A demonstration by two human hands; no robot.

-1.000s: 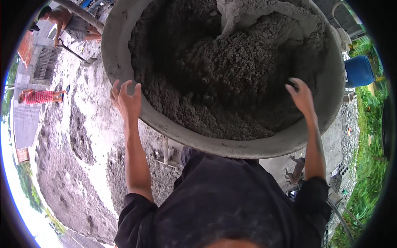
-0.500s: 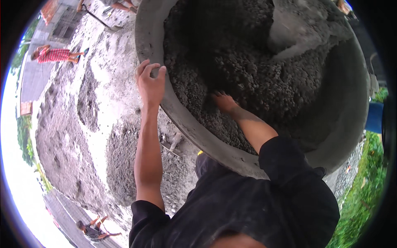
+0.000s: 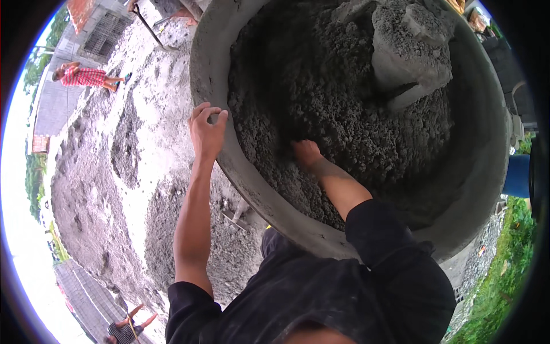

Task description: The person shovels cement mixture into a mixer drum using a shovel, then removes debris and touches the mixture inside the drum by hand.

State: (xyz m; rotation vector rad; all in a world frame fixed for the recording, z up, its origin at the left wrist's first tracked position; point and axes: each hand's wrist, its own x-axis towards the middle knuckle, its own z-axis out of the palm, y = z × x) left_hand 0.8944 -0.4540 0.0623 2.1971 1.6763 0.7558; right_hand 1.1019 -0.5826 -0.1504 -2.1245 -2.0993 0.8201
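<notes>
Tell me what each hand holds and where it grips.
Left hand grips the mixer drum by its rim; right hand lies in the grey mix, holding nothing visible.

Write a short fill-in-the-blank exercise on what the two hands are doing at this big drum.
1. The left hand grips the drum's ____.
2. The right hand presses into the grey ____ inside the drum.
3. The person's sleeves are ____ in colour.
4. A bystander in a ____ checked garment stands at the upper left.

Missing words: rim; mortar mix; black; red
</notes>
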